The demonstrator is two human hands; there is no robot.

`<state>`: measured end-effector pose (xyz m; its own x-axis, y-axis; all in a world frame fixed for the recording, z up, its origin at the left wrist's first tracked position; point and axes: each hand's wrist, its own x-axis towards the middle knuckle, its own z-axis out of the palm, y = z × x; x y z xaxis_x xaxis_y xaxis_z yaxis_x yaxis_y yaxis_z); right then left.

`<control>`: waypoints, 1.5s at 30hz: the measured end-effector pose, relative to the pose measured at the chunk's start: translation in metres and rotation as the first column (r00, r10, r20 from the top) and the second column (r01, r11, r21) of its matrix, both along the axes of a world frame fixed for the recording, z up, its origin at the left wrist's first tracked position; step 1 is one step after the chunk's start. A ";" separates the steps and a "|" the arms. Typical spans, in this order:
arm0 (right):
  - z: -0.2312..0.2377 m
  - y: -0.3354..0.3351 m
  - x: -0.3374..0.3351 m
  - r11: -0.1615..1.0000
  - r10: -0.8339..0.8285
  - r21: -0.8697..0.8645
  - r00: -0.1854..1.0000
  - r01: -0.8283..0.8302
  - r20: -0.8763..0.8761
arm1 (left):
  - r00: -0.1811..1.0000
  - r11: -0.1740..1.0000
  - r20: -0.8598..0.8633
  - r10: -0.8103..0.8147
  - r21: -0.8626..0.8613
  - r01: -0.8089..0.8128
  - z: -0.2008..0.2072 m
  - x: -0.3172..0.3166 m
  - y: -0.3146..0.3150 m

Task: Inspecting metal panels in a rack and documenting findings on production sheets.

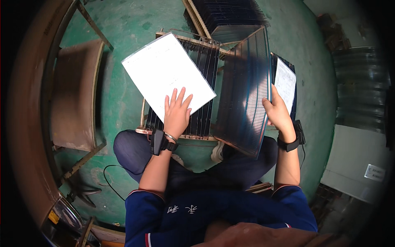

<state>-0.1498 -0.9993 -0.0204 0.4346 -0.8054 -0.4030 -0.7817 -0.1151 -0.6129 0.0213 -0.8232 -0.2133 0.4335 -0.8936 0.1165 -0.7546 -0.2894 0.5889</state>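
My left hand (177, 113) lies with its fingers spread on a white sheet of paper (164, 68). The sheet rests tilted on top of a rack (201, 61) of dark upright panels between my knees. My right hand (278, 109) grips the right edge of a dark, glossy panel with fine parallel lines (242, 94), thumb on its face and fingers behind. This panel leans upright beside the rack, its lower end near my right thigh. Behind my right hand, another sheet of paper (285, 84) lies on a second dark stack.
Another rack of dark panels (230, 16) stands at the far side. To my left is a brown board on a frame (76, 94). A light grey box (352, 156) and stacked translucent sheets (358, 88) stand at the right. The floor (131, 24) is green.
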 end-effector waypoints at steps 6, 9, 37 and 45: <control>0.003 0.009 -0.001 0.999 -0.040 -0.027 0.999 0.041 0.036 | 1.000 1.000 -0.008 -0.004 -0.006 0.004 -0.001 0.001 0.000; 0.005 0.007 0.003 0.999 -0.035 -0.010 0.999 0.035 0.001 | 1.000 1.000 -0.002 0.000 -0.004 0.000 -0.001 0.001 0.000; -0.039 -0.019 -0.007 0.983 0.174 -0.107 0.952 -0.151 0.254 | 0.999 0.999 0.043 0.012 0.030 -0.014 -0.003 0.001 -0.001; -0.120 0.001 -0.002 0.887 0.211 -0.372 0.957 -0.272 -0.198 | 0.999 0.999 0.042 0.018 0.040 -0.020 -0.004 -0.001 0.001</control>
